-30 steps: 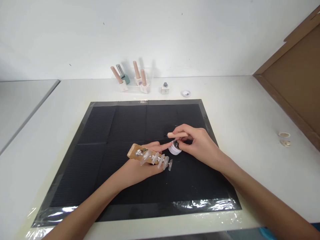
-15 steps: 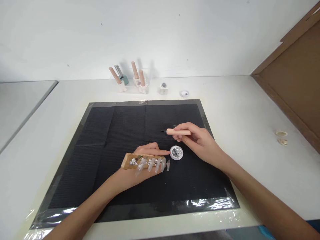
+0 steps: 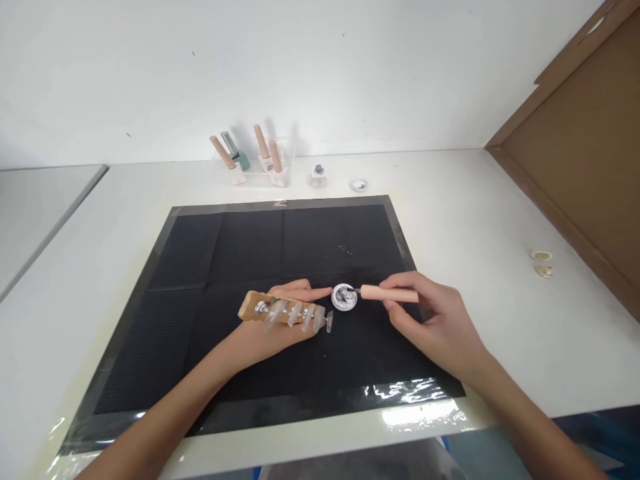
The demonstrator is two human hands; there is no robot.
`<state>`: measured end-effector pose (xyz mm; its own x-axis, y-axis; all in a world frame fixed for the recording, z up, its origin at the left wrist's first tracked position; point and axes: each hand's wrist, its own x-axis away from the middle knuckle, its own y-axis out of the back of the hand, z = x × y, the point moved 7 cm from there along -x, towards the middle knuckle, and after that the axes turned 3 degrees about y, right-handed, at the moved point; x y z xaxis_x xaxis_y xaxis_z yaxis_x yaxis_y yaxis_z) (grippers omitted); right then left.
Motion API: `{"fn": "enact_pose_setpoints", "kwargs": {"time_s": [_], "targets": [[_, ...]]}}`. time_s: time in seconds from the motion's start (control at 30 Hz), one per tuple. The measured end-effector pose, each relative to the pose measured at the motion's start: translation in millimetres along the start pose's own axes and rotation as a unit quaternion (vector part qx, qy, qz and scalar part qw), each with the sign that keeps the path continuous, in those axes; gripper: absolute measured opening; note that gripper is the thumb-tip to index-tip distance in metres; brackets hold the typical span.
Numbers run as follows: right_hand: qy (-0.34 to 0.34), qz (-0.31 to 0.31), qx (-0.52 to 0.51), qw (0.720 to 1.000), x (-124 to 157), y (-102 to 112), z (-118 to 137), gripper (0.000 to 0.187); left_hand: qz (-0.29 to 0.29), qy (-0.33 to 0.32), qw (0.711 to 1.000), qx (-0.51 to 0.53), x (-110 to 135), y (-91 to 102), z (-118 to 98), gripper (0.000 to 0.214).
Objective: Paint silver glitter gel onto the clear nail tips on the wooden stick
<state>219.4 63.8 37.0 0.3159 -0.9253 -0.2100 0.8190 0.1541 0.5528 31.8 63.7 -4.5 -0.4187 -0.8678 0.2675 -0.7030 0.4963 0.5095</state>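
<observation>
Jar (image 3: 345,298) at the forefinger tip of the left hand (image 3: 273,339), which holds the wooden stand (image 3: 251,306), could skid or tip if the brush (image 3: 389,294), pinched between the fingers of the right hand (image 3: 440,320), presses hard against its rim.

The brush handle (image 3: 393,294) is peach; the small pot (image 3: 345,309) is white, its contents (image 3: 342,295) silvery with, apparently, dark streaks. The holder (image 3: 249,307) is tan, the mat (image 3: 250,247) ribbed black, the bench (image 3: 475,220) white.
</observation>
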Motion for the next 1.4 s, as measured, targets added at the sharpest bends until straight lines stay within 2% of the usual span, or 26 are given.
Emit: {"fn": "enact_pose_setpoints", "kwargs": {"time_s": [0.17, 0.6, 1.0, 1.27, 1.4], "targets": [[-0.018, 0.009, 0.007, 1.000, 11, -10, -8, 0.017, 0.015, 0.007, 1.000, 0.012, -2, -0.5, 2, 0.040], [0.005, 0.032, -0.012, 0.999, 6, -20, -7, 0.017, 0.017, 0.021, 1.000, 0.006, -4, -1.0, 0, 0.042], [0.029, 0.048, 0.009, 0.998, 1, -20, -2, 0.017, 0.024, 0.011, 1.000, 0.008, -3, -2.4, 5, 0.041], [-0.011, 0.069, 0.049, 0.996, -8, -21, 1, 0.007, 0.023, 0.015, 1.000, 0.004, -4, -2.6, 3, 0.042], [-0.009, 0.064, 0.051, 0.997, -10, -20, 3, 0.005, 0.021, 0.011, 1.000, 0.004, -5, -1.6, 2, 0.041]]}}
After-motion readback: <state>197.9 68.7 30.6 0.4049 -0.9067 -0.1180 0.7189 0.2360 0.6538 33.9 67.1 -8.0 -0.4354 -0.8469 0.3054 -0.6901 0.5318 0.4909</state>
